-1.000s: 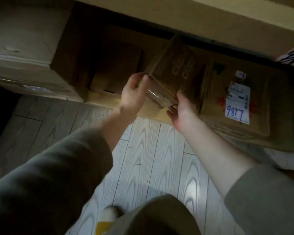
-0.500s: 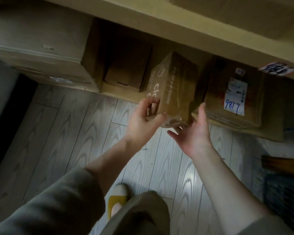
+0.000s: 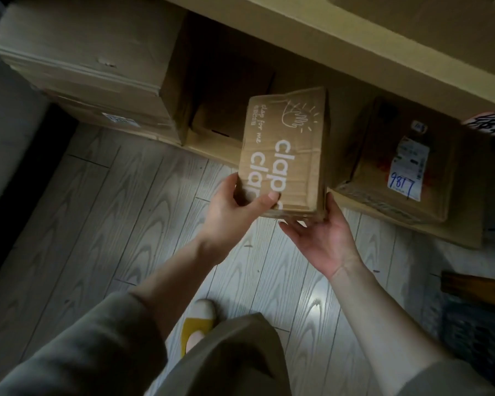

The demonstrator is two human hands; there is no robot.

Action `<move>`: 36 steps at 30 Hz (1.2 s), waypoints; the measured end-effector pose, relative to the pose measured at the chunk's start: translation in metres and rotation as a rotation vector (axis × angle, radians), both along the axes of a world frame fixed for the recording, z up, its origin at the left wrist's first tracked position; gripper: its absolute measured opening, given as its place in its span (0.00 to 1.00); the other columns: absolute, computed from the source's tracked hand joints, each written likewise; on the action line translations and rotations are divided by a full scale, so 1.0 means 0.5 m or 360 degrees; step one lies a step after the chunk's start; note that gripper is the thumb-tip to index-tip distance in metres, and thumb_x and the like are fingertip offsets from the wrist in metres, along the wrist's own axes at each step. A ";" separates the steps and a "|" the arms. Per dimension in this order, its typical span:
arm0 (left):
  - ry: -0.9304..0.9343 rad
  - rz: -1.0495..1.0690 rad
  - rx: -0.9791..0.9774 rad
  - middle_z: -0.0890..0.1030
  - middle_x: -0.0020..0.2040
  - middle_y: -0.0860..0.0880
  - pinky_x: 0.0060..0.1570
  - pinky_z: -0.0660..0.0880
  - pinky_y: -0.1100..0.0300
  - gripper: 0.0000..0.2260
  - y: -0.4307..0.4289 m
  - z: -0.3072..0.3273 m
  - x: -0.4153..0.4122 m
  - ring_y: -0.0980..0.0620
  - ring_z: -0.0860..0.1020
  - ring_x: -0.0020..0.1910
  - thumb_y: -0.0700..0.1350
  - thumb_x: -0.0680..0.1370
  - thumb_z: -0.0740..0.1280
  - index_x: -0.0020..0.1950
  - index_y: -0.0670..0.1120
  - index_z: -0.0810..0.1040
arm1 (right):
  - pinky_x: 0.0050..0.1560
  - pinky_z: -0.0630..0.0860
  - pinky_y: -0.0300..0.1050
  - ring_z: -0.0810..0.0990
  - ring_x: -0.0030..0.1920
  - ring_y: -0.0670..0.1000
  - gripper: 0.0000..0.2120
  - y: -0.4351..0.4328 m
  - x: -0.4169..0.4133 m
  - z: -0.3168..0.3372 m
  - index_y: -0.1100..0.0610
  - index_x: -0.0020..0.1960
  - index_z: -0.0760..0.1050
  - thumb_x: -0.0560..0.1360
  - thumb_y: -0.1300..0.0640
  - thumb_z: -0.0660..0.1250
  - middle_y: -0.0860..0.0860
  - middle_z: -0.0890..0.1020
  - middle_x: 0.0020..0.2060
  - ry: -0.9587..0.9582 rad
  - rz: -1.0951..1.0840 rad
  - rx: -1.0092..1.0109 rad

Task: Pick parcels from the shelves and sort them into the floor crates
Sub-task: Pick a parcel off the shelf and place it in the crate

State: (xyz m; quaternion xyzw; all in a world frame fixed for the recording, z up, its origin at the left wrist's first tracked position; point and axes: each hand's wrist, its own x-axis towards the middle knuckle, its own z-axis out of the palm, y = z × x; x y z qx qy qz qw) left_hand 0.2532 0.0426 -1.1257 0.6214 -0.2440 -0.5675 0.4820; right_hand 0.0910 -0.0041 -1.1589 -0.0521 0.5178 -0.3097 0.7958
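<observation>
1. Box point(image 3: 283, 155) clear of shelf point(image 3: 355, 50), over floor point(image 3: 97, 224): left grip point(image 3: 235, 212) clamps its near edge, right grip point(image 3: 323, 241) open beneath, supporting.
2. Not crated yet; dark shape point(image 3: 477, 347) lower right may be the crate.

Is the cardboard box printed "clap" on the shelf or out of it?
Out. The clap box is held lifted in front of the shelf: the left hand grips its near corner, the right hand supports it from below.
</observation>
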 end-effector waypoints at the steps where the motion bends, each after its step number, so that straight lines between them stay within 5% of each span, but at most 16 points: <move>1: -0.0007 0.0036 -0.0002 0.82 0.48 0.50 0.41 0.76 0.70 0.18 0.000 0.000 -0.001 0.56 0.82 0.47 0.42 0.71 0.72 0.59 0.42 0.73 | 0.55 0.75 0.49 0.79 0.55 0.54 0.15 -0.003 0.002 0.001 0.52 0.54 0.79 0.73 0.46 0.63 0.52 0.82 0.54 0.0071 -0.0003 -0.0001; 4: -0.0293 0.0083 0.0002 0.80 0.49 0.51 0.43 0.78 0.65 0.19 -0.001 0.001 -0.007 0.59 0.80 0.46 0.43 0.71 0.72 0.59 0.47 0.72 | 0.56 0.76 0.49 0.80 0.55 0.52 0.11 -0.013 0.006 0.001 0.50 0.56 0.77 0.76 0.51 0.62 0.53 0.81 0.56 0.0480 0.0038 -0.0116; 6: -0.0542 -0.0070 0.0045 0.76 0.56 0.50 0.51 0.78 0.55 0.24 0.000 0.002 -0.019 0.55 0.77 0.53 0.52 0.69 0.71 0.63 0.52 0.71 | 0.57 0.76 0.49 0.81 0.56 0.51 0.20 -0.013 0.005 0.007 0.49 0.61 0.75 0.74 0.40 0.61 0.51 0.82 0.56 0.0445 0.0132 -0.0210; 8: -0.0435 -0.0133 0.0032 0.72 0.61 0.49 0.56 0.77 0.52 0.24 -0.005 0.013 -0.033 0.52 0.75 0.58 0.56 0.69 0.68 0.64 0.55 0.72 | 0.58 0.76 0.49 0.81 0.56 0.51 0.28 -0.008 0.004 0.013 0.48 0.62 0.73 0.70 0.32 0.60 0.50 0.82 0.57 0.0281 0.0296 -0.0207; 11: -0.0262 -0.0005 -0.0030 0.73 0.63 0.45 0.62 0.73 0.49 0.14 -0.021 0.023 -0.044 0.48 0.73 0.63 0.50 0.76 0.65 0.61 0.51 0.76 | 0.65 0.70 0.53 0.78 0.60 0.52 0.29 0.001 -0.006 0.002 0.52 0.64 0.73 0.69 0.36 0.63 0.53 0.79 0.60 0.0145 0.0215 -0.0040; 15: -0.0152 0.0164 0.0088 0.77 0.52 0.55 0.43 0.75 0.75 0.19 -0.025 0.012 -0.033 0.58 0.78 0.50 0.43 0.76 0.66 0.66 0.45 0.69 | 0.69 0.65 0.55 0.72 0.66 0.58 0.30 0.007 -0.026 -0.010 0.55 0.68 0.69 0.71 0.42 0.65 0.56 0.75 0.65 -0.0161 -0.0079 0.0063; 19: -0.0055 0.0045 0.0033 0.82 0.48 0.51 0.46 0.77 0.67 0.09 -0.016 0.006 -0.028 0.54 0.80 0.49 0.38 0.76 0.64 0.51 0.50 0.78 | 0.69 0.65 0.55 0.73 0.65 0.58 0.31 0.006 -0.037 -0.016 0.56 0.68 0.69 0.69 0.44 0.66 0.56 0.75 0.65 -0.0186 -0.0080 0.0049; 22: -0.0014 0.0092 0.0049 0.82 0.47 0.51 0.45 0.76 0.67 0.09 -0.009 0.002 -0.028 0.55 0.80 0.49 0.38 0.75 0.65 0.51 0.50 0.77 | 0.68 0.66 0.55 0.73 0.65 0.58 0.30 0.004 -0.040 -0.016 0.57 0.68 0.70 0.69 0.44 0.65 0.56 0.76 0.64 -0.0190 -0.0051 0.0047; 27: 0.0225 0.0157 0.0250 0.81 0.46 0.46 0.45 0.76 0.57 0.08 0.001 0.019 -0.031 0.50 0.79 0.45 0.38 0.74 0.67 0.48 0.48 0.72 | 0.61 0.74 0.52 0.78 0.58 0.54 0.21 0.020 -0.038 0.006 0.58 0.62 0.75 0.74 0.47 0.65 0.56 0.79 0.59 0.0122 0.0177 0.0008; 31: 0.0056 0.0033 0.0450 0.78 0.46 0.49 0.39 0.75 0.60 0.09 0.029 0.082 -0.069 0.52 0.79 0.44 0.41 0.74 0.67 0.52 0.48 0.70 | 0.34 0.74 0.42 0.80 0.36 0.50 0.10 0.075 -0.052 0.077 0.52 0.57 0.75 0.77 0.60 0.61 0.50 0.85 0.37 0.0727 0.0167 -0.0042; 33: -0.0003 -0.0091 0.0527 0.79 0.46 0.51 0.41 0.75 0.60 0.11 0.044 0.134 -0.107 0.53 0.79 0.45 0.43 0.75 0.66 0.55 0.47 0.71 | 0.30 0.72 0.39 0.79 0.34 0.49 0.09 0.105 -0.076 0.140 0.50 0.48 0.77 0.78 0.58 0.58 0.48 0.84 0.33 0.0865 0.0157 -0.0028; 36: -0.0102 -0.0274 0.0560 0.80 0.46 0.50 0.40 0.76 0.60 0.11 0.073 0.219 -0.182 0.53 0.80 0.43 0.44 0.74 0.67 0.55 0.47 0.73 | 0.32 0.73 0.39 0.82 0.35 0.47 0.18 0.153 -0.135 0.245 0.49 0.41 0.80 0.77 0.41 0.57 0.46 0.85 0.32 0.0899 0.0223 0.0078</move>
